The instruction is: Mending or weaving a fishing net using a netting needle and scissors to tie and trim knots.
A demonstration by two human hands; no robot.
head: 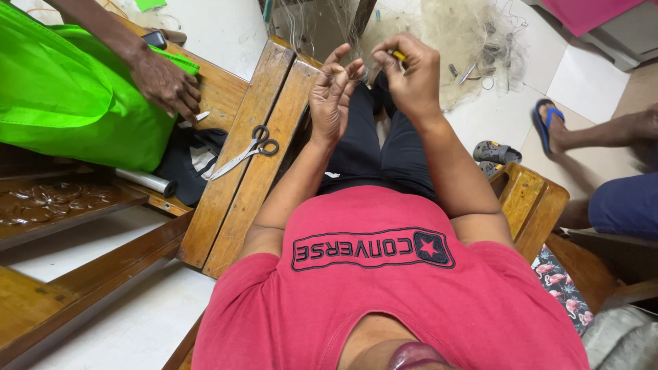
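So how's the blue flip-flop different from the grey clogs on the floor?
The blue flip-flop is worn on another person's foot; the grey clogs lie empty. The flip-flop is an open strap sandal, while the clogs are closed over the toes, with holes. The flip-flop shows singly; the clogs are a pair beside the wooden chair arm. Both rest on the pale tiled floor.

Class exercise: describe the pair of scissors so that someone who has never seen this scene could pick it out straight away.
Start at the wooden armrest of the chair, just left of the person's left hand. The scissors lie flat on its planks, right of the green bag. They are the only metal tool there, with dark ring handles and pale shut blades pointing down-left.
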